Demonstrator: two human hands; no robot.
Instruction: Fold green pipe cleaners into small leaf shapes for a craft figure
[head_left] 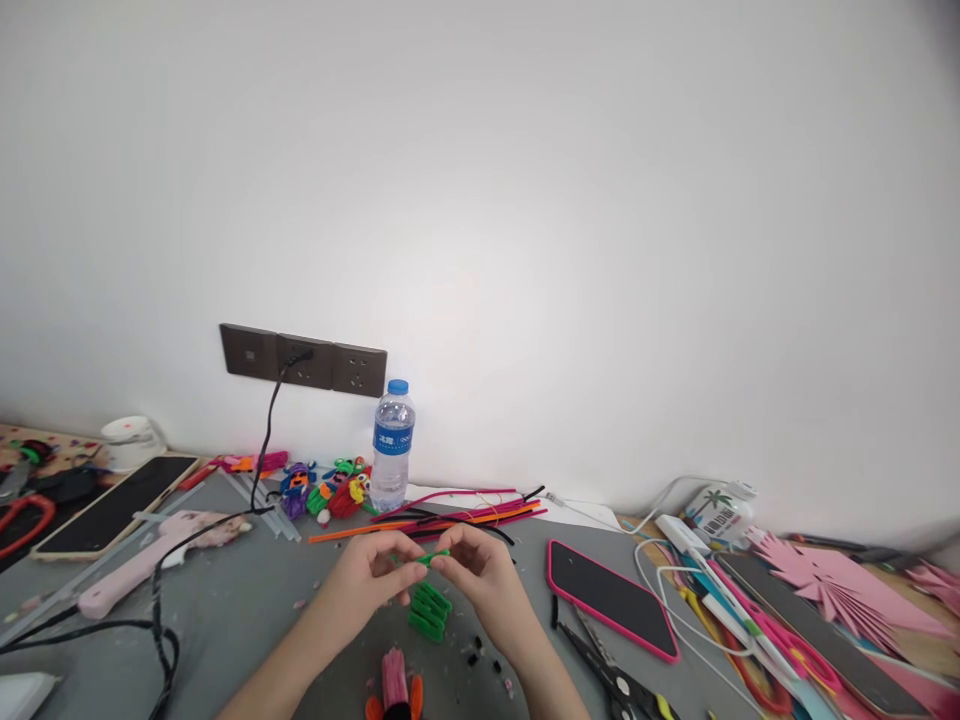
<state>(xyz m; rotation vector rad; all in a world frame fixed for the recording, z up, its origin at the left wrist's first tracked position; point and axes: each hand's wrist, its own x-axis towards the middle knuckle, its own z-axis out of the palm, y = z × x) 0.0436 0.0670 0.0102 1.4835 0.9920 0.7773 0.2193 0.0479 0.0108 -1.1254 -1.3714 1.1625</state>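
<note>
Between the fingertips of both hands is a short green pipe cleaner [434, 556]. My left hand [382, 572] pinches its left end, and my right hand [471, 562] grips the right end. Just below them, several folded green pipe cleaner pieces [430, 611] lie on the grey mat. Nearer to me is a pink bundle of pipe cleaners [394, 680] with orange and black parts, cut off by the lower edge of the view. Small black scraps [475, 655] are scattered by my right wrist.
A pink glue gun [127, 575] with a black cord lies at left. Behind my hands are loose pipe cleaners [450, 518], a water bottle [392, 450] and small fuzzy figures [330, 492]. On the right are a pink-cased phone [611, 598], black scissors [611, 675] and white cables.
</note>
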